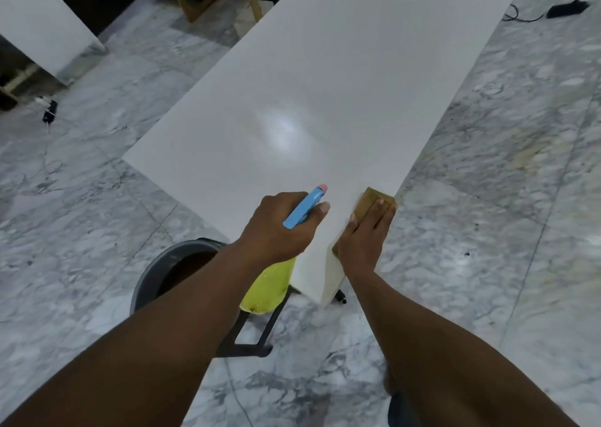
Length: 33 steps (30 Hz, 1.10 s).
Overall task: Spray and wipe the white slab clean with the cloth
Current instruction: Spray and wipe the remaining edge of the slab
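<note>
Holding a spray bottle (276, 273) with a yellow body and a blue top, the left hand (279, 228) has its fingers wrapped tight around the bottle's neck, just over the near end of the long white slab (309, 101). The right hand (361, 241) lies flat with its fingers pressed down on a brown folded cloth (374, 203), which sits on the slab's near right corner, right at the edge. A grey bucket (156, 273) stands on the marble floor (487, 199) beside the slab, under the left arm.
</note>
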Available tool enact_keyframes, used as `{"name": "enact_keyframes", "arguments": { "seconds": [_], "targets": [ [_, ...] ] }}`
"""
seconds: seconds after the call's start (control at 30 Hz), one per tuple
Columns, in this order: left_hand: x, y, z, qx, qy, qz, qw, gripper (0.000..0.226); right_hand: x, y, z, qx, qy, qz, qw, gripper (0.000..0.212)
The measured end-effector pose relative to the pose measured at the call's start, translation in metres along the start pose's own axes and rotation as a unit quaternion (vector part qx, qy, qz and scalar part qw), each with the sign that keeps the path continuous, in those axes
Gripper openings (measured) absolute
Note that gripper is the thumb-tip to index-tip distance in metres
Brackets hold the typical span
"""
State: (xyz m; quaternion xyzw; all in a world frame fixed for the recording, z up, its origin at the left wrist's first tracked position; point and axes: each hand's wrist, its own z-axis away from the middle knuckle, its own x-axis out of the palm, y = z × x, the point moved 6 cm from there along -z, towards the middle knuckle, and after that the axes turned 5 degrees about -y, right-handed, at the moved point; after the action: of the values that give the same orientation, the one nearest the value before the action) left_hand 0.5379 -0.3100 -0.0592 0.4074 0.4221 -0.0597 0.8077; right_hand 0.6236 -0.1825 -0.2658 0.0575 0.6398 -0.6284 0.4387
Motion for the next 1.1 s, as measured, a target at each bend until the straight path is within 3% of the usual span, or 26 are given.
{"name": "enact_keyframes", "arguments": {
  "seconds": [0.13, 0.3, 0.47, 0.57, 0.67, 0.7, 0.77, 0.83, 1.1],
  "targets": [
    [-0.011, -0.041, 0.067, 0.019, -0.003, 0.015, 1.000, 0.058, 0.022, 0.000, 0.082, -0.005, 0.006, 0.008, 1.000, 0.065],
    [-0.021, -0.095, 0.146, 0.043, -0.020, 0.025, 0.999, 0.041, 0.047, -0.003, 0.176, 0.004, 0.026, 0.000, 1.000, 0.064],
    [-0.033, -0.139, 0.183, 0.027, -0.035, 0.020, 0.999, 0.038, 0.058, 0.014, 0.226, 0.052, -0.047, 0.072, 0.995, 0.089],
    [-0.048, -0.165, 0.206, 0.013, -0.035, 0.035, 0.999, 0.032, 0.079, 0.018, 0.268, 0.047, -0.155, 0.038, 0.986, 0.050],
    [-0.069, -0.177, 0.218, 0.008, -0.041, 0.050, 0.998, 0.029, 0.085, 0.002, 0.311, 0.106, -0.193, -0.073, 0.973, 0.028],
    [-0.081, -0.174, 0.217, 0.014, -0.042, 0.046, 0.998, 0.029, 0.083, -0.010, 0.316, 0.154, -0.207, -0.145, 0.955, 0.026],
    [-0.094, -0.173, 0.210, 0.021, -0.044, 0.039, 0.998, 0.030, 0.081, -0.024, 0.312, 0.285, -0.233, -0.290, 0.884, 0.037],
    [-0.106, -0.166, 0.204, 0.030, -0.041, 0.038, 0.998, 0.034, 0.071, -0.042, 0.298, 0.342, -0.246, -0.364, 0.831, 0.046],
    [-0.199, -0.185, 0.184, 0.035, 0.021, 0.010, 0.999, 0.038, 0.062, -0.221, 0.231, 0.275, -0.295, -0.516, 0.755, 0.068]
  ]
}}
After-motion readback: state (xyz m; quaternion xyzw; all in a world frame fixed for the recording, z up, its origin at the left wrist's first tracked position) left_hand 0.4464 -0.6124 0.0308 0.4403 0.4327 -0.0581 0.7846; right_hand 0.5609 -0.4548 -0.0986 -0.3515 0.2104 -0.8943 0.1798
